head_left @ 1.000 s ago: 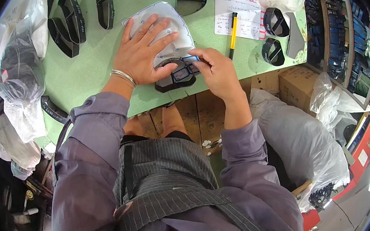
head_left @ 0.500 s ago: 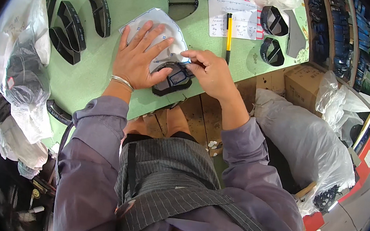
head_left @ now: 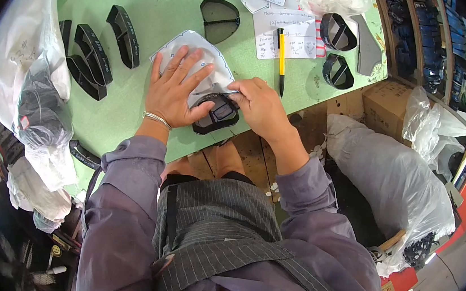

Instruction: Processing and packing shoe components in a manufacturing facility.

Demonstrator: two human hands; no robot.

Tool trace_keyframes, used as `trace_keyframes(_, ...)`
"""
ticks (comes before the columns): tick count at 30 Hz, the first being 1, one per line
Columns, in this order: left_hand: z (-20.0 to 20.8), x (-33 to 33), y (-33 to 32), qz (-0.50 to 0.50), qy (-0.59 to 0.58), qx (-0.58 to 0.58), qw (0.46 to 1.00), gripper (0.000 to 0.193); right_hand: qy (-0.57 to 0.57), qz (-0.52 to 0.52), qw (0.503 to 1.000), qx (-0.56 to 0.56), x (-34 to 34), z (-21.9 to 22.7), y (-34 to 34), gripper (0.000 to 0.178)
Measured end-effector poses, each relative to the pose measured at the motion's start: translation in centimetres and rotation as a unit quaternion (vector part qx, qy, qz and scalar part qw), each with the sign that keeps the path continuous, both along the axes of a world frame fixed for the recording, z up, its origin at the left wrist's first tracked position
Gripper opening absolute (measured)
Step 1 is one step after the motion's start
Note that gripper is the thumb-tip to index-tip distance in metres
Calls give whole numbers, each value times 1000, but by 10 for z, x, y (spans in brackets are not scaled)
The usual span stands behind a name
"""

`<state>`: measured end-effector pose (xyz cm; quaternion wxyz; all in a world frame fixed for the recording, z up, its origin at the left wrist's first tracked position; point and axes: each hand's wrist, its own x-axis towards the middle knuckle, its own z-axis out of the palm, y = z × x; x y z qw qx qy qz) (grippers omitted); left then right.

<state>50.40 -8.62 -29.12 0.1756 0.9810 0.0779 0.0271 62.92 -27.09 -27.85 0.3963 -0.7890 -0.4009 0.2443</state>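
My left hand (head_left: 173, 96) lies flat with fingers spread on a white sheet (head_left: 186, 39) that has a blue outline and small blue marks. Its thumb reaches onto a black-walled cutting die (head_left: 216, 128) with a crosspiece inside, near the table's front edge. My right hand (head_left: 263, 110) is closed in a pinch where the sheet's right corner meets the die. What sits between its fingertips is too small to make out. Beyond the sheet lies a rounded black die (head_left: 219, 20) with a bar across it.
On the green table (head_left: 118, 105), several black dies (head_left: 95, 60) stand at the left. Farther right are handwritten papers (head_left: 268, 24), a yellow-and-black pen (head_left: 281, 59) and two more dies (head_left: 338, 72). A stuffed plastic sack (head_left: 392, 173) and a cardboard box (head_left: 384, 107) stand beside me, right.
The whole view has shifted slightly, so the table things sit lower. My left hand stays flat on the sheet, and the right fingers still pinch at its corner, curled a little tighter.
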Motion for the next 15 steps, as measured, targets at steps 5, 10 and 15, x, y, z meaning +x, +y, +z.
trace_keyframes(5,0,1,0,2,-1,-1,1000,64,-7,13,1000,0,-1,-2,-2,12)
trace_keyframes(10,3,1,1,0,10,-3,1000,66,-89,-8,994,65,-8,-3,-12,19)
trace_keyframes(15,3,-1,1,7,-4,-32,999,68,-97,-6,992,80,-11,-9,-20,22)
